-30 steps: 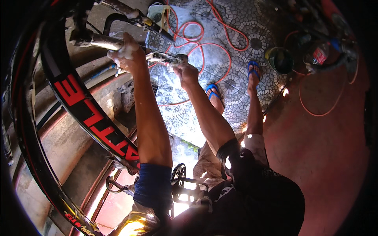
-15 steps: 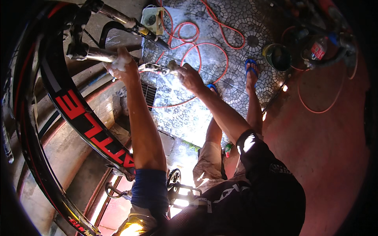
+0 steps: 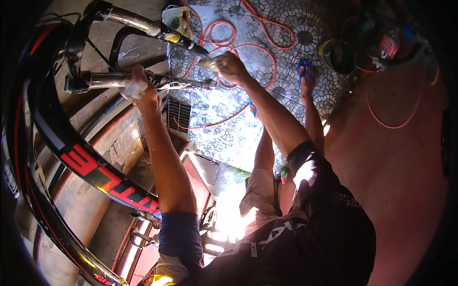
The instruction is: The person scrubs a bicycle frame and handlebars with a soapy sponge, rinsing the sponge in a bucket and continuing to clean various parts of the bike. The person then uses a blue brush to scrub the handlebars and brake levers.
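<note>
A black bicycle frame (image 3: 47, 127) with red lettering takes up the left side, its suspension fork pointing toward the middle. My left hand (image 3: 145, 97) is wrapped round the nearer fork leg (image 3: 167, 82), with white foam over the fingers. In my right hand (image 3: 234, 70) is a brush (image 3: 209, 63), its pale bristles facing left between the ends of the two legs. The bristles lie close to the tip of the farther fork leg (image 3: 188, 45); whether they touch it, I cannot tell. My fingers hide the brush's handle.
An orange-red hose (image 3: 275, 66) lies in loops on the patterned tile floor (image 3: 286, 100). Beyond the fork sits a pale rectangular container (image 3: 171, 18). A dark bucket (image 3: 339, 56) and a red-labelled plastic bottle (image 3: 390, 45) stand at right. A drain grate (image 3: 180, 114) lies below the fork.
My right hand has moved up and away with the brush, from the nearer fork leg's end toward the farther leg. The bicycle and my left hand sit slightly farther left in view.
</note>
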### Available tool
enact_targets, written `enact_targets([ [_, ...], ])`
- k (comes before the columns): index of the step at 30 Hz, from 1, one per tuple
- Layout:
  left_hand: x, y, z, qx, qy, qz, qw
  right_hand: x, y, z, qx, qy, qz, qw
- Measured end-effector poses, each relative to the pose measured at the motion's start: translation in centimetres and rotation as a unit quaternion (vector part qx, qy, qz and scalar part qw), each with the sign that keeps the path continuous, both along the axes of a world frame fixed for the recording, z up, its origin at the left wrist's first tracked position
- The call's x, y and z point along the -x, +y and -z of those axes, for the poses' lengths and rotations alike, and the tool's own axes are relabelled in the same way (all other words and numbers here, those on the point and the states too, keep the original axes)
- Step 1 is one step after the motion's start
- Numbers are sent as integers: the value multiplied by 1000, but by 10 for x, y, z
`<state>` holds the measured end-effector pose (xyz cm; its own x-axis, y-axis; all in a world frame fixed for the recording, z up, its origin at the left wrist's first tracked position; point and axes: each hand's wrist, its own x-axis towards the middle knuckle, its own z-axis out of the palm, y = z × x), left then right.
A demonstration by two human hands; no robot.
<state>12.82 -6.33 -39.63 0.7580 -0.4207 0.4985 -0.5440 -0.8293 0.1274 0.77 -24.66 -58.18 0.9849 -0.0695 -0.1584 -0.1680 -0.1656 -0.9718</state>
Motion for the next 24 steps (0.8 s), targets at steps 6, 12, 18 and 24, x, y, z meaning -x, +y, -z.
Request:
enact_targets([
  [6, 3, -4, -9, -82, -2, 16, 996, -3, 49, 0, -227, 172, -142, 948],
  [12, -10, -19, -5, 31, 156, 93, 983, 12, 48, 123, 55, 275, -415, 865],
  [18, 1, -3, -6, 141, 222, -82, 961, 14, 29, 36, -350, 199, -61, 913],
  [24, 3, -44, -18, 79, 212, -44, 973, 20, 24, 46, -369, 315, 27, 874],
])
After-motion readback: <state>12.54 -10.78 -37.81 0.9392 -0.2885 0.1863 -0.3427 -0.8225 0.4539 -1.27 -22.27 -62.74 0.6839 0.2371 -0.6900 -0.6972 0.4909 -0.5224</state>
